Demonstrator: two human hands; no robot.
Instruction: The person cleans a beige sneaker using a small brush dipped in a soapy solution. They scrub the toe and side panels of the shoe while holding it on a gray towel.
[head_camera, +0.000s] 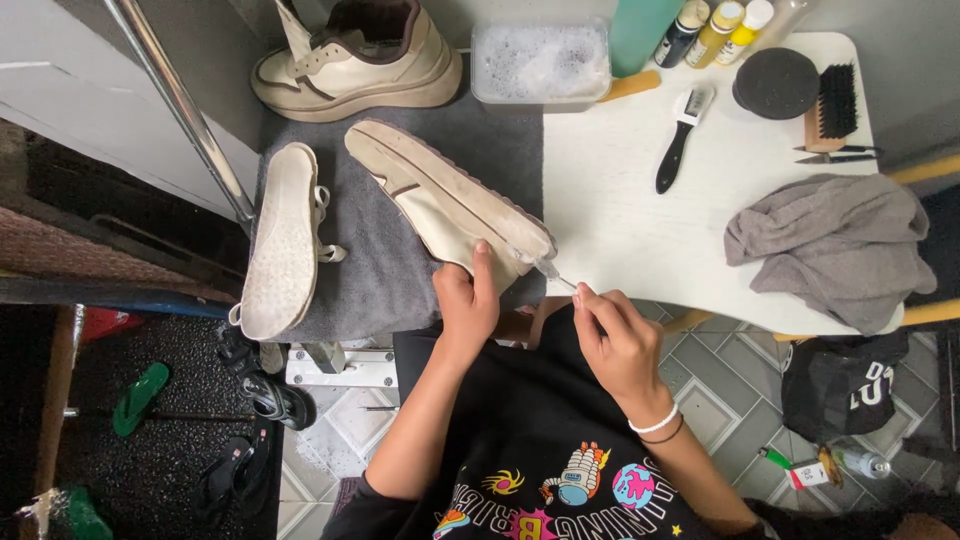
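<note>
Shoe (445, 205) on its side on grey mat (380, 270), long axis running from far-left to near-right. Left hand (467, 305) clamped on near end, thumb up. Right hand (618, 340) just right, pinching thin tool (553, 272) against toe. Worktop (640, 230) beyond.

A single head-worn view is given, aimed steeply downward from above the counter (620, 230), with the hands (545, 320) seen close below and floor beyond.
</note>
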